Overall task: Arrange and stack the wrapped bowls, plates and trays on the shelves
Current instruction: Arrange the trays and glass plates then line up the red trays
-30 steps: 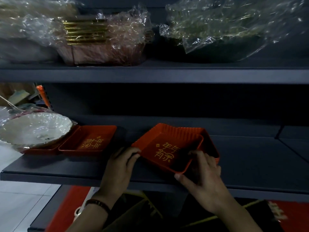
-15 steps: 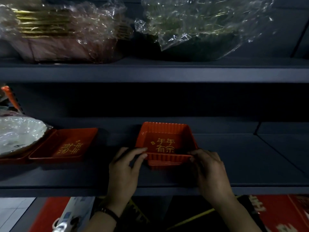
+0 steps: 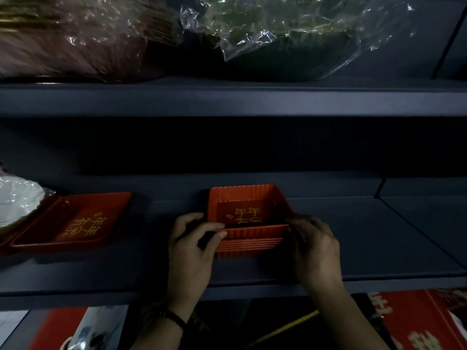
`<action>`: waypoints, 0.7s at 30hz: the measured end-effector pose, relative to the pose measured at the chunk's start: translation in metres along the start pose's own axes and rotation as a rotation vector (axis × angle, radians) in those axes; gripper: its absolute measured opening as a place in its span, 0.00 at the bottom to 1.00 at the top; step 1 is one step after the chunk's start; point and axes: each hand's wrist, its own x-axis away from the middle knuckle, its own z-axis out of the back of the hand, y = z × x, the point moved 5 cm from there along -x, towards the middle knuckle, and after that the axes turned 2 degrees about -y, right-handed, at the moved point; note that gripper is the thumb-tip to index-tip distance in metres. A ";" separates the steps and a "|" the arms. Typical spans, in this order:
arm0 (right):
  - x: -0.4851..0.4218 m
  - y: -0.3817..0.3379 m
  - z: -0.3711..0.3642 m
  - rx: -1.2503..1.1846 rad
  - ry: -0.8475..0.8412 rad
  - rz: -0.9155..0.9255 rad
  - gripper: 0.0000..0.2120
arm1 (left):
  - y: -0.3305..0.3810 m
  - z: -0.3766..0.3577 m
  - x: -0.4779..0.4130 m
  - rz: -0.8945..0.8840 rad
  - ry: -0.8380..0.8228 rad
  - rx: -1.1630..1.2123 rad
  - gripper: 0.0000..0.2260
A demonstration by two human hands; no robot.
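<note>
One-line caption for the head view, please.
Both hands, left and right, grip a stack of red trays on the dark shelf; another red tray lies left.

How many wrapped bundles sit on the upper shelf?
2: a blurred reddish bundle at left, a dark bowl bundle right of it, touching. More may sit beyond the frame.

both hands (image 3: pixel 192 251) on red tray stack (image 3: pixel 249 221)

The dark middle shelf (image 3: pixel 353 236) carries a stack of red trays (image 3: pixel 249 223) and a flatter red tray (image 3: pixel 73 223) to the left. The upper shelf (image 3: pixel 252 97) holds plastic-wrapped bundles (image 3: pixel 278 34).
</note>
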 end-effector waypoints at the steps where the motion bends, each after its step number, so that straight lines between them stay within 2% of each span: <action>1: 0.000 0.002 -0.003 0.016 -0.031 -0.022 0.21 | -0.002 -0.003 0.001 -0.007 -0.039 -0.007 0.06; 4: 0.001 0.002 -0.008 0.059 -0.171 -0.067 0.29 | -0.005 -0.006 0.002 -0.052 -0.106 -0.034 0.10; 8: 0.005 -0.005 -0.008 0.044 -0.346 -0.143 0.33 | -0.006 0.005 -0.003 -0.006 -0.165 -0.024 0.18; 12: 0.011 -0.008 -0.011 0.088 -0.377 -0.191 0.37 | -0.005 0.020 -0.001 -0.006 -0.240 0.008 0.11; 15: 0.016 -0.030 -0.015 0.158 -0.268 -0.174 0.28 | -0.024 0.044 -0.002 0.087 -0.233 0.004 0.09; 18: 0.024 -0.070 -0.024 0.104 -0.164 -0.041 0.18 | -0.050 0.081 -0.005 0.054 -0.173 -0.178 0.07; 21: 0.037 -0.109 -0.045 -0.059 -0.250 0.077 0.18 | -0.075 0.121 -0.002 0.066 -0.098 -0.341 0.09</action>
